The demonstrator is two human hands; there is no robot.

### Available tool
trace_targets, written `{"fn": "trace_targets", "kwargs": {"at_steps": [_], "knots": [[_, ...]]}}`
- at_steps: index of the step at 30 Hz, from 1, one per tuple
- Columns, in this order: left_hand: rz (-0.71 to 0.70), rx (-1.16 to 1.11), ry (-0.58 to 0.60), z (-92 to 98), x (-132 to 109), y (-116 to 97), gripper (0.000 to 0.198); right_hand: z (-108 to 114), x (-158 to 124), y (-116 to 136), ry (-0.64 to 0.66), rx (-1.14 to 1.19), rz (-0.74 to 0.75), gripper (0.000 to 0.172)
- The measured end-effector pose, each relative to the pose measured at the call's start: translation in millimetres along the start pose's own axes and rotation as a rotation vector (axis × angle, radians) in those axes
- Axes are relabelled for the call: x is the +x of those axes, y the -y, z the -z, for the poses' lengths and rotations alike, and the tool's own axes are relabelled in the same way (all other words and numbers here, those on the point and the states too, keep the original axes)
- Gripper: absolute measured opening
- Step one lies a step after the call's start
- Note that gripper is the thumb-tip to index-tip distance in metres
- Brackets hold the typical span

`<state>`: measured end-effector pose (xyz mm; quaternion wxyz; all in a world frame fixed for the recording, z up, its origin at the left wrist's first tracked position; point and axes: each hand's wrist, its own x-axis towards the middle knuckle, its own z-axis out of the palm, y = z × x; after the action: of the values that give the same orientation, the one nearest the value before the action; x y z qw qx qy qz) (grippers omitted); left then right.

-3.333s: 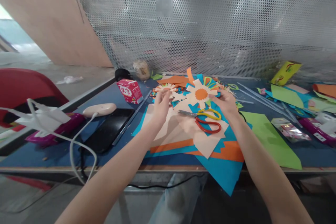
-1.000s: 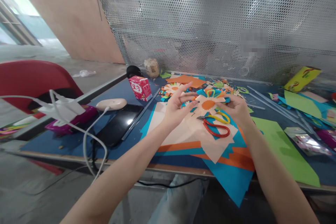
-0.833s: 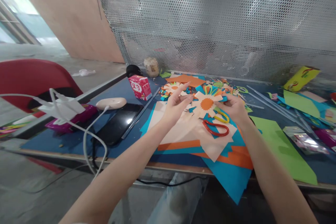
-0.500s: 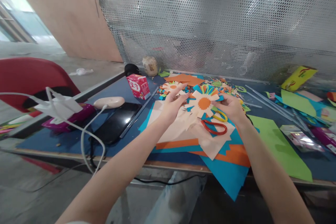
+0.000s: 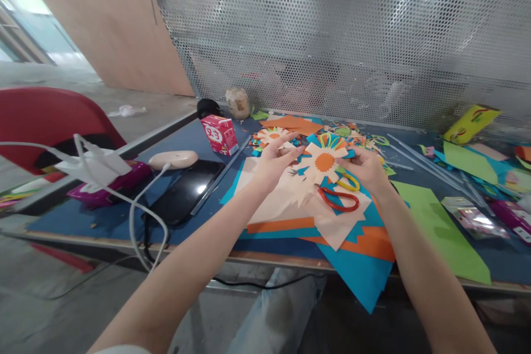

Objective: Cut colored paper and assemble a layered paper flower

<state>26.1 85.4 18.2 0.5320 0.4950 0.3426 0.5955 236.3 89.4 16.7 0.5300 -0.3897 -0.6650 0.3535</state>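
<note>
A layered paper flower [image 5: 324, 162] with cream petals, an orange centre and blue, green and orange strips behind is held up over the papers. My right hand [image 5: 365, 168] pinches its right edge between thumb and fingers. On the other side my left hand [image 5: 274, 163] is open, fingers apart, its thumb tip close to the flower's left petals; whether they touch I cannot tell. Below the flower lie scissors [image 5: 340, 199] with red and yellow handles, on cream paper sheets [image 5: 269, 193]. Another paper flower [image 5: 271, 135] rests behind my left hand.
A black phone [image 5: 186, 191], a pink box [image 5: 218, 134] and a white cable [image 5: 131, 221] occupy the left side. Green sheets [image 5: 440, 227], clear sticks [image 5: 431, 163] and a yellow box [image 5: 472, 123] lie right. Paper scraps sit before a perforated metal panel [image 5: 332, 38].
The flower and both hands stay in nearly the same place. My left thumb and fingers have shifted slightly to the right, towards the flower.
</note>
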Motion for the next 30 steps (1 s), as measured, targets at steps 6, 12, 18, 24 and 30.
{"fn": "trace_targets", "kwargs": {"at_steps": [6, 12, 18, 24, 30], "knots": [[0.009, -0.024, 0.039, 3.0, -0.2, 0.2, 0.053, -0.4, -0.6, 1.2, -0.014, -0.011, -0.001, 0.025], [-0.029, 0.023, 0.01, 1.1, -0.7, -2.1, 0.052, 0.1, 0.4, 0.6, 0.006, 0.002, 0.008, 0.019], [-0.023, 0.011, 0.009, 2.1, -0.5, -1.7, 0.054, 1.1, -0.4, 0.0, 0.026, 0.002, -0.025, 0.021], [0.006, -0.021, 0.033, 4.8, 1.5, 1.1, 0.053, 0.1, -0.7, 1.4, 0.019, 0.0, -0.014, 0.023], [0.048, -0.054, 0.01, 3.6, 1.8, 0.7, 0.051, -0.2, -0.9, 2.3, 0.018, -0.004, -0.025, 0.024]]}}
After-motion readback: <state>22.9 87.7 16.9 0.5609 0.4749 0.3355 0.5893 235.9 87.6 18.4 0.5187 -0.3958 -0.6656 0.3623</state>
